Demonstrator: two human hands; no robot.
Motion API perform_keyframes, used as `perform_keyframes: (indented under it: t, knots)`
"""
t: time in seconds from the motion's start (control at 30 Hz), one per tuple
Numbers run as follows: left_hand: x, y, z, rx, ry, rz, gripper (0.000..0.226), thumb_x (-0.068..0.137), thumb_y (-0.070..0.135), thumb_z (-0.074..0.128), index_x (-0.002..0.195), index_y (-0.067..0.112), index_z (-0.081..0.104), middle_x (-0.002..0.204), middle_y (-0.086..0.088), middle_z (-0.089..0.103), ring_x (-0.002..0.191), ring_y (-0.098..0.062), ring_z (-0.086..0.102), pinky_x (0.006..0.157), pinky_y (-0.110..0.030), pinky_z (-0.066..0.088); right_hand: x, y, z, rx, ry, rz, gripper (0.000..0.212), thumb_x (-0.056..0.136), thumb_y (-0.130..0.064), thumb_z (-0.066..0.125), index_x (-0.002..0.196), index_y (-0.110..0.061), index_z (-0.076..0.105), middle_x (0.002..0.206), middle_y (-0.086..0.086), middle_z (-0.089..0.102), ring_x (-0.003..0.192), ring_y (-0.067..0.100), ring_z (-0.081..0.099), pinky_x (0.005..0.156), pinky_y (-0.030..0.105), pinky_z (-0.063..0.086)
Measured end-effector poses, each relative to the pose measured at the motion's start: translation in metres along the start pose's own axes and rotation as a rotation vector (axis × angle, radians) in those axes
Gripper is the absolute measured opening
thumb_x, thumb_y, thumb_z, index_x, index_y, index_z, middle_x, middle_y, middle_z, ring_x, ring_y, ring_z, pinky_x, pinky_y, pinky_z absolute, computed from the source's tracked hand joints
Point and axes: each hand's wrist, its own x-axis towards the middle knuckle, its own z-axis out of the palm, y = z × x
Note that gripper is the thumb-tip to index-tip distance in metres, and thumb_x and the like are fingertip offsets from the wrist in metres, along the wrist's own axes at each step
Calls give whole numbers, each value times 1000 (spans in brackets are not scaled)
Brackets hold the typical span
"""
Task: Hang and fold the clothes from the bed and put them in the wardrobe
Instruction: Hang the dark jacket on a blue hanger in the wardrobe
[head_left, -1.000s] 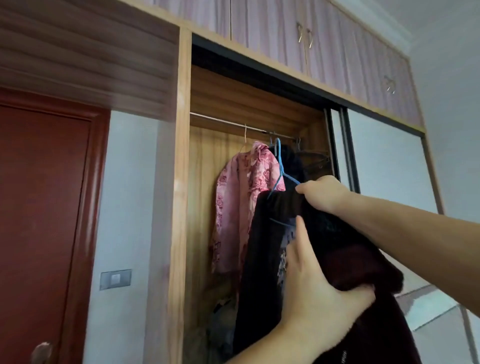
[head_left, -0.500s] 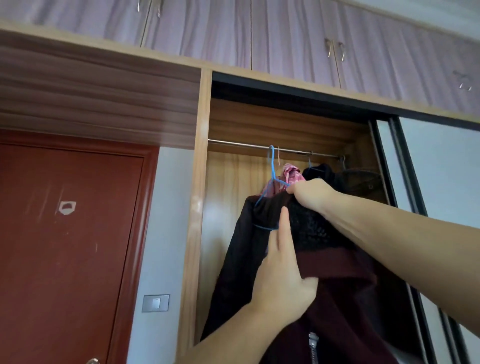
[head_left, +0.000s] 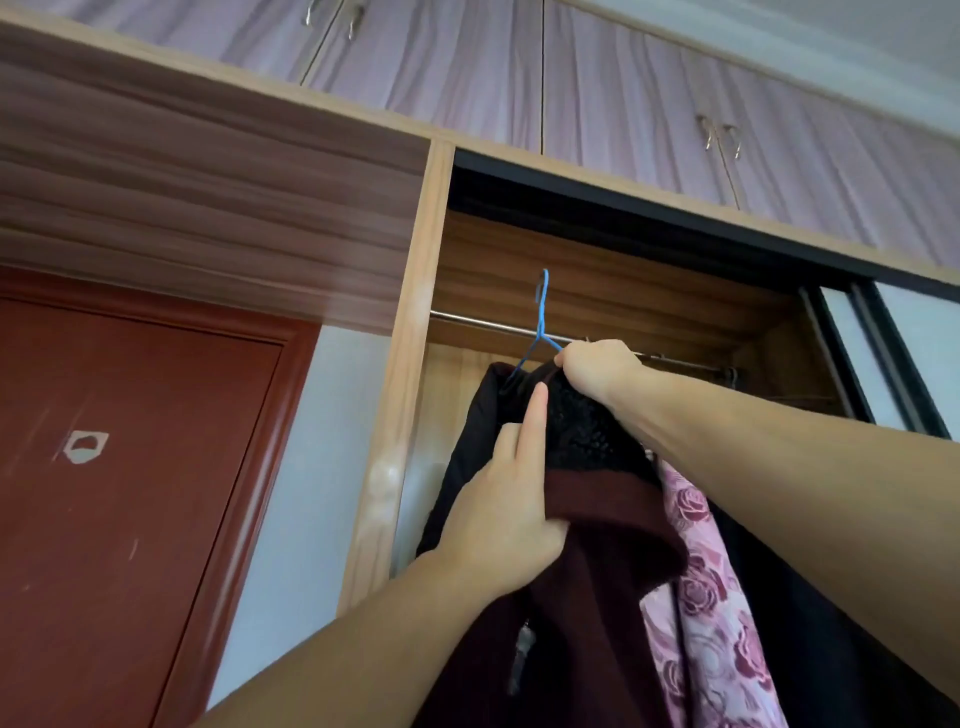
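In the head view, the right hand (head_left: 597, 371) gripped the shoulder of a thin blue wire hanger (head_left: 542, 317), fingers curled round it at the collar of a dark maroon and black zipped jacket (head_left: 613, 551) draped on that hanger. The hanger's hook rose above the silver metal rail (head_left: 488, 325) inside the open wooden wardrobe (head_left: 415, 332); whether it touched the rail could not be told. The left hand (head_left: 506, 512) held the jacket's front, thumb tucked under a maroon fold, index finger straight along the fabric. A pink rose-patterned garment (head_left: 711, 597) hung just beside the jacket. A red-brown door (head_left: 119, 493) stood to the left.
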Motion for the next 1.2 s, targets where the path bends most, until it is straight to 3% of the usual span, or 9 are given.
perform_keyframes:
  t: [0.1, 0.37, 0.53, 0.6, 0.7, 0.83, 0.93, 1.07, 1.2]
  knots:
    - [14, -30, 5, 51, -4, 5, 111, 78, 18, 60, 141, 51, -26, 123, 11, 34, 80, -16, 56, 56, -30, 42, 29, -3, 25, -108, 25, -86, 36, 104, -13, 34, 135, -4, 51, 135, 17, 56, 122, 33, 54, 93, 32, 45]
    - [47, -84, 26, 191, -32, 25, 110, 82, 15, 61, 148, 39, -24, 125, 5, 33, 74, -13, 53, 64, -38, 51, 89, 17, 74, -188, -22, -177, 39, 102, -9, 33, 138, -6, 50, 138, 16, 53, 126, 32, 52, 98, 34, 42]
    - [71, -99, 59, 308, -30, 19, 110, 85, 17, 63, 149, 37, -23, 126, 3, 35, 82, -20, 56, 72, -41, 52, 123, 51, 89, -67, -30, -195, 36, 100, -9, 37, 131, -5, 56, 134, 16, 56, 121, 32, 55, 89, 29, 45]
    - [81, -105, 74, 348, -29, 11, 110, 85, 17, 63, 148, 38, -24, 127, 3, 35, 82, -19, 56, 71, -39, 51, 136, 66, 95, 36, -46, -189, 34, 99, -12, 40, 128, -5, 58, 129, 14, 59, 118, 31, 57, 77, 26, 46]
    - [98, -117, 91, 430, -37, 7, 110, 86, 18, 64, 148, 36, -25, 128, 4, 35, 75, -13, 53, 64, -31, 47, 160, 82, 105, 198, -66, -155, 35, 101, -11, 35, 126, -3, 57, 126, 15, 59, 117, 31, 56, 79, 28, 40]
    - [122, -135, 103, 497, -34, -14, 110, 86, 16, 64, 148, 36, -25, 129, 2, 35, 75, -12, 53, 62, -29, 45, 191, 92, 117, 356, -48, -127, 21, 99, -16, 37, 89, -6, 53, 94, 7, 56, 93, 26, 60, 74, 29, 42]
    - [139, -150, 108, 531, -41, -22, 113, 85, 15, 65, 148, 36, -26, 129, 1, 35, 72, -10, 51, 58, -25, 39, 212, 92, 127, 456, -73, -105, 19, 97, -18, 42, 90, -6, 53, 84, 7, 59, 81, 25, 60, 65, 30, 44]
    - [161, -173, 109, 570, -41, -22, 109, 86, 17, 64, 149, 34, -23, 135, -2, 35, 76, -14, 50, 63, -27, 37, 241, 89, 144, 467, -86, -144, 27, 96, -18, 43, 110, -5, 62, 99, 9, 63, 94, 28, 62, 55, 26, 39]
    - [182, -197, 102, 602, -53, -32, 108, 86, 16, 64, 150, 33, -21, 133, -4, 37, 79, -15, 50, 63, -28, 41, 268, 78, 163, 399, -58, -69, 21, 96, -22, 40, 95, -5, 52, 73, 6, 50, 64, 19, 51, 55, 29, 38]
